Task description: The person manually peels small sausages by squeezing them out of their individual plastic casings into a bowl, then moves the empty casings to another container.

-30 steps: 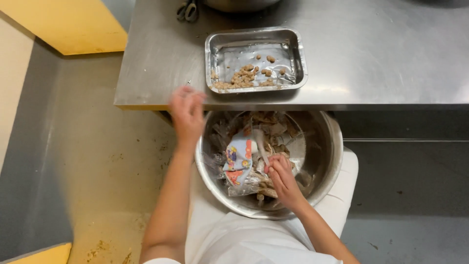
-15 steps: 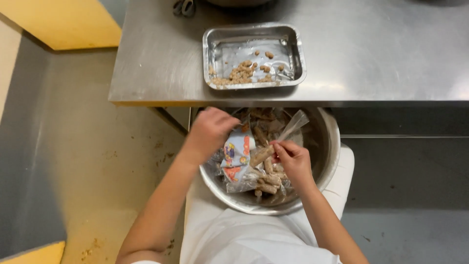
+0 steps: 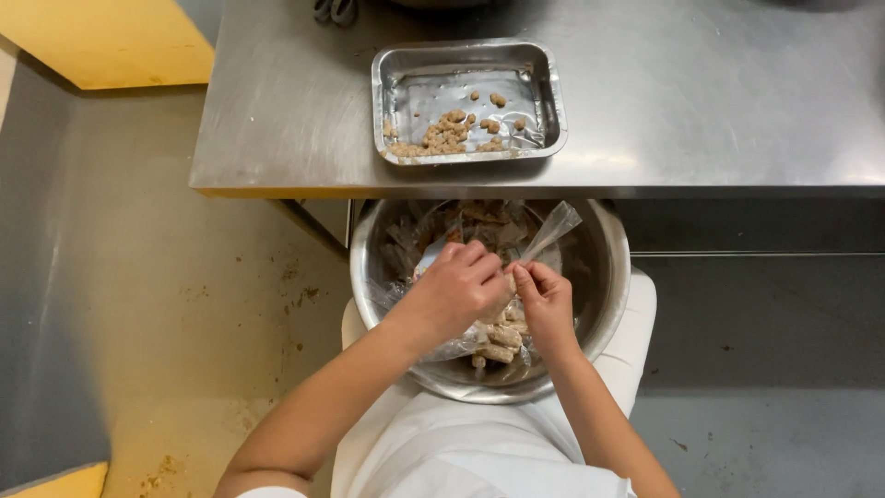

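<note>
Two bare hands are meeting over a clear plastic bag [image 3: 553,226] that is lying inside a large steel bowl [image 3: 604,304], the bowl sitting on the person's lap just below the edge of a steel table [image 3: 719,101]. The left hand [image 3: 456,290] is curling its fingers closed around the bag's crumpled body, while the right hand [image 3: 546,300] is pinching the film between thumb and fingertips, so one twisted corner of the bag is sticking up toward the bowl's far rim. Pale brown, stubby food pieces [image 3: 498,343] are lying in the bowl beneath the hands, touching one another; whether they are inside the bag or loose under it is hard to tell, since the film is glaring. On the table, near its front edge and just beyond the bowl, a rectangular metal tray [image 3: 544,83] is holding a scatter of small brown crumbs [image 3: 447,134] gathered mostly in its near left corner. A white apron [image 3: 461,447] is covering the person's lap, and a stained floor [image 3: 138,277] is showing to the left.
</note>
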